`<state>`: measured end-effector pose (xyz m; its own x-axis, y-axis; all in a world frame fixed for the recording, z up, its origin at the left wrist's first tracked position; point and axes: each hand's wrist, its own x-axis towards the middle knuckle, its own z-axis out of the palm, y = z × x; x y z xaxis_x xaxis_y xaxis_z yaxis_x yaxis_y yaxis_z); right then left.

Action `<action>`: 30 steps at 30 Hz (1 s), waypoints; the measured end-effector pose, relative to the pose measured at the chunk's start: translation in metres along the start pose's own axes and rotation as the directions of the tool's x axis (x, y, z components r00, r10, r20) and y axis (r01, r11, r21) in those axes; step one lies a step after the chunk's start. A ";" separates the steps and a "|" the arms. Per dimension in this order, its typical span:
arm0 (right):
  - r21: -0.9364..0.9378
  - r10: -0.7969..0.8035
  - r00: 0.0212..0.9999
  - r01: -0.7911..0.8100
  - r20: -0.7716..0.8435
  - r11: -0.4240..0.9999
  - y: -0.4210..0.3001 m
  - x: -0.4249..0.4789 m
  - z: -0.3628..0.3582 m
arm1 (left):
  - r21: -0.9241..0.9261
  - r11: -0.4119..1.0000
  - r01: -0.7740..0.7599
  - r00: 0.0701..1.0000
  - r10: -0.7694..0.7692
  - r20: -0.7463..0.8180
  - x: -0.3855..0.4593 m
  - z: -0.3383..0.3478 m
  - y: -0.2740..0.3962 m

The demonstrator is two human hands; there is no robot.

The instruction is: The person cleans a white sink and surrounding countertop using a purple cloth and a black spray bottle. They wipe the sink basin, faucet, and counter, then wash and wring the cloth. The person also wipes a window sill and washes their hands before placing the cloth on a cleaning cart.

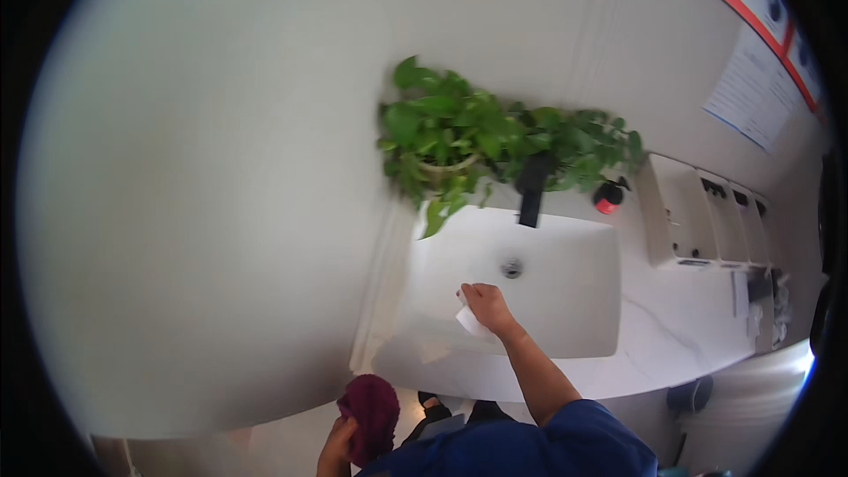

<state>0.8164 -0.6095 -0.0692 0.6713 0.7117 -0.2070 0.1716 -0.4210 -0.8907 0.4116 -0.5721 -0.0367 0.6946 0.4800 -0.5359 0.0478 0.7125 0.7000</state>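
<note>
Over the left part of a white rectangular sink basin (570, 305), my right hand (487, 307) grips a small white piece (472, 322), perhaps paper or a sponge; its exact kind is unclear. Down at the lower left, off the counter's front edge, my left hand (340, 438) holds a bunched dark magenta cloth (372, 414). The fingers press into the cloth's left side. A round metal drain (511, 268) lies beyond my right hand, and a black faucet (530, 202) reaches out above the basin's back rim.
Leafy potted plants (450, 119) crowd behind the faucet, some leaves hanging over the basin. A black-and-red pump bottle (608, 197) stands right of them. Several pale bins (679, 212) line the right of the marbled countertop (669, 338). A dark bucket (690, 395) sits below, at the right.
</note>
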 end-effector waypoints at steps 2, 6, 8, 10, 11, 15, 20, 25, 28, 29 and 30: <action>0.200 0.330 0.944 -0.326 0.013 0.924 0.029 -0.006 -0.039 | -0.011 1.000 -0.018 1.000 0.018 -0.006 0.003 0.037 0.013; 0.687 0.431 0.902 -0.314 0.001 0.655 0.097 -0.007 -0.145 | -0.045 0.999 -0.017 1.000 0.016 -0.016 0.012 0.095 0.030; 0.650 0.277 0.913 -0.016 -0.301 0.759 0.144 -0.004 -0.207 | -0.058 0.998 -0.005 1.000 0.005 0.004 0.025 0.107 0.027; 0.107 0.013 0.716 0.086 -0.698 0.991 0.154 0.004 -0.258 | -0.067 0.998 -0.009 1.000 0.009 0.008 0.034 0.116 0.025; -0.197 -0.168 0.583 0.014 -0.795 0.980 0.138 0.003 -0.280 | -0.069 0.998 -0.015 1.000 0.015 -0.001 0.036 0.120 0.024; -0.575 -0.330 0.640 -0.217 -0.694 0.789 0.176 -0.015 -0.314 | -0.071 0.997 -0.029 0.999 0.032 0.037 0.044 0.134 0.024; -0.691 -0.251 0.801 -0.256 -0.543 0.677 0.174 -0.043 -0.260 | -0.010 0.996 -0.084 0.996 0.083 -0.039 0.035 0.154 0.025; -0.725 -0.368 0.859 -0.005 -0.355 0.689 0.167 -0.079 -0.255 | -0.047 0.997 -0.062 0.986 0.053 -0.160 0.035 0.140 0.001; -0.529 -0.362 0.806 0.072 -0.469 0.846 0.155 -0.065 -0.261 | -0.032 0.998 -0.053 0.985 0.047 -0.167 0.037 0.142 0.001; -0.420 -0.327 0.779 0.091 -0.535 0.903 0.146 -0.052 -0.260 | -0.015 0.998 -0.054 0.986 0.050 -0.160 0.036 0.144 0.003; -0.484 -0.450 0.683 0.160 -0.575 0.861 0.135 -0.035 -0.259 | -0.028 0.998 -0.058 0.987 0.053 -0.155 0.036 0.142 0.003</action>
<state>1.0027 -0.8363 -0.0773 0.7958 0.3524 0.4924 0.6040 -0.5200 -0.6040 0.5391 -0.6253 0.0134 0.5767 0.5903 -0.5648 -0.0124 0.6976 0.7164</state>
